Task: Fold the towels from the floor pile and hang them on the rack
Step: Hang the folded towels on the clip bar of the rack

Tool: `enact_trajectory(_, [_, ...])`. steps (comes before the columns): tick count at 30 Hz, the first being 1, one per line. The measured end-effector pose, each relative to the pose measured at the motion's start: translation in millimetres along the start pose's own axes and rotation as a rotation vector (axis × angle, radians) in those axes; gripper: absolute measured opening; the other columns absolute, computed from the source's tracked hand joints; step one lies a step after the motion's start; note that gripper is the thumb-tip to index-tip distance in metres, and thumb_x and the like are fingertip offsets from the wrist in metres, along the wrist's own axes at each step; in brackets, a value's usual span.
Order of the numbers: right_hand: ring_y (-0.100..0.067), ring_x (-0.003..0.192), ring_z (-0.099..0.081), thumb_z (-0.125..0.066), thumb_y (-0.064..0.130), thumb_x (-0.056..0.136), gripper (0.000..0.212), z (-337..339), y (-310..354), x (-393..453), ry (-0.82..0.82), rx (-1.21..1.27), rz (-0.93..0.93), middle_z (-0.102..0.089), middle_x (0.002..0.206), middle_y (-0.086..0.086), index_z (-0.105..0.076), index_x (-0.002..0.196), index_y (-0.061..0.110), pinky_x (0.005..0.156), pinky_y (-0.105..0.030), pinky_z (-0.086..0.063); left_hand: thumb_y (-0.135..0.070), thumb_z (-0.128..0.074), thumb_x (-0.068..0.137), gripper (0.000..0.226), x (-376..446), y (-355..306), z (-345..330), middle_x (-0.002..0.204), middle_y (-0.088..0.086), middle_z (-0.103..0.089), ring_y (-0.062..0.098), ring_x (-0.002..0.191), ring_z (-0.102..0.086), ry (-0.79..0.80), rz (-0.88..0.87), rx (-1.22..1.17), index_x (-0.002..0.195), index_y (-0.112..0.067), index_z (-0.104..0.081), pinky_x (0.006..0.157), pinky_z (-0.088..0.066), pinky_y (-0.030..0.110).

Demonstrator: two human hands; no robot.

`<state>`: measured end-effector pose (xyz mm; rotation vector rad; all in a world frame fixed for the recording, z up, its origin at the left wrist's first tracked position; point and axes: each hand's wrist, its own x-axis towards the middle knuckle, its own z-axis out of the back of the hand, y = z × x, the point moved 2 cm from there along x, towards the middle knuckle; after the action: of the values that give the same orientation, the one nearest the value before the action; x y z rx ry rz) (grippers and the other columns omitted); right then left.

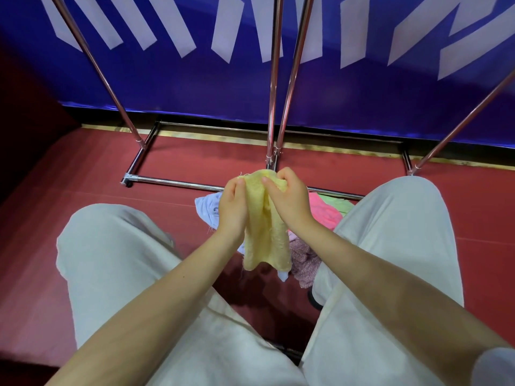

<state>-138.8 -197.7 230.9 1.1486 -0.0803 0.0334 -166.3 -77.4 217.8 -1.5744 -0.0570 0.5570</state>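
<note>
Below, towel pile [323, 215] before rack base [178, 181].

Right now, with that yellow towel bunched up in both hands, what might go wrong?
1. Both the left hand and the right hand pinch the yellow towel only at its top, so the crumpled cloth may fold unevenly.
2. Its hanging end dangles over the floor pile and could snag there.
3. The metal rack shows only poles and its base here, so hanging may mean an awkward upward reach.
</note>
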Motion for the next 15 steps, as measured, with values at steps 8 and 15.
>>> enact_trajectory(8, [0.002, 0.054, -0.041, -0.06, 0.021, 0.092, 0.021, -3, 4, -3, 0.083, 0.175, -0.039, -0.044, 0.061, 0.01, -0.049, 0.075, 0.015, 0.056, -0.013, -0.034, -0.023, -0.037, 0.104, 0.025, -7, -4, -7, 0.109, 0.002, -0.066, 0.022, 0.11, -0.062, 0.074, -0.036, -0.02, 0.116, -0.014, -0.057, 0.101, -0.047, 0.047])
enact_trajectory(15, [-0.005, 0.075, -0.052, -0.061, 0.006, 0.087, 0.013, -3, 4, 0, 0.161, 0.109, 0.123, -0.06, 0.081, 0.002, -0.068, 0.083, 0.017, 0.073, -0.017, -0.041, -0.023, -0.036, 0.104, 0.031, -2, -10, 1, 0.105, 0.008, -0.069, 0.014, 0.091, -0.064, 0.038, -0.041, -0.126, 0.119, -0.007, -0.058, 0.08, -0.05, 0.032])
